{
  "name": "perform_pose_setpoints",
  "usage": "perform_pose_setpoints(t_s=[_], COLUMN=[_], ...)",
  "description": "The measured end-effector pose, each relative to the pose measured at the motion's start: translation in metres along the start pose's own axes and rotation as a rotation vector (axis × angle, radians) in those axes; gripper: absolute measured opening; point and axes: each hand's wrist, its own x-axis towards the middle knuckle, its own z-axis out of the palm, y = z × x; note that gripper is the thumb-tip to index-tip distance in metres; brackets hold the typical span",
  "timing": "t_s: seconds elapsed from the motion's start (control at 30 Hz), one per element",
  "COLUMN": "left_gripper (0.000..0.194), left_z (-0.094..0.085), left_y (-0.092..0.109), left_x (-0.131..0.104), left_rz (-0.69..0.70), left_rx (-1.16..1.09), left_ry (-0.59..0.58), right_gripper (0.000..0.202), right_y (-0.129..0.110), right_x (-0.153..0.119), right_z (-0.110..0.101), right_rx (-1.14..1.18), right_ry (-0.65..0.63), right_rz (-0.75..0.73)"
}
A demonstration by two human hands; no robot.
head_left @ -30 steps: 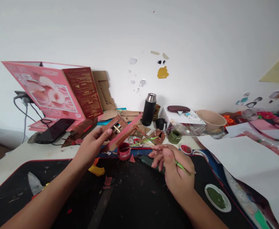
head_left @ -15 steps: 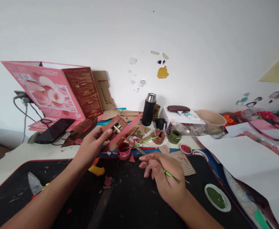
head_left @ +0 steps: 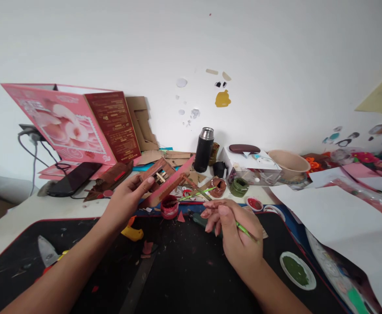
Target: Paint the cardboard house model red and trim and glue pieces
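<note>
My left hand [head_left: 127, 195] grips a small brown and pink cardboard piece [head_left: 164, 185] with a window-like opening crossed by pale sticks. In my right hand [head_left: 238, 229] is a green-handled paintbrush [head_left: 243, 230], its tip pointing up and left near the piece's right edge. Just below the piece sits an open jar of red paint [head_left: 169, 209] with another green brush leaning in it. Under my right fingers lies a dark green tool [head_left: 199, 219], partly hidden. A brown paint jar [head_left: 217, 187] and a green paint jar [head_left: 239, 187] stand behind my right hand.
A black bottle [head_left: 204, 150] stands by the wall. On the black mat [head_left: 184, 279] lie scissors [head_left: 47, 252], a yellow tool [head_left: 133, 231], a ruler [head_left: 140, 279] and a lid with green paint [head_left: 298, 270]. A pink box [head_left: 69, 126] and phone [head_left: 75, 179] are left, papers right.
My right hand has moved right and slightly up with the brush, whose tip is now higher at the piece's edge. The dark green tool has come into view. My left hand holds nearly still.
</note>
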Motion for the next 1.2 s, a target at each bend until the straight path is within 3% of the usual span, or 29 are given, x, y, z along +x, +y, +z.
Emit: perform_pose_setpoints(t_s=[0.27,0.73,1.2], left_gripper=[0.073,0.075,0.076], left_z=[0.0007,0.0021,0.0025], left_y=[-0.0011,0.0015,0.0016], left_x=[-0.0002,-0.001,-0.0017], left_rz=[-0.019,-0.01,-0.039], left_rx=[-0.02,0.0,-0.045], left_ry=[0.005,0.004,0.014], right_gripper=[0.031,0.028,0.027], right_y=[-0.0037,-0.0006,-0.0009], right_x=[-0.0058,-0.0006,-0.0064], right_z=[0.0056,-0.0011,0.0052], right_rx=[0.017,-0.031,0.014], right_ry=[-0.12,-0.002,-0.098], right_rz=[-0.05,-0.032,-0.047])
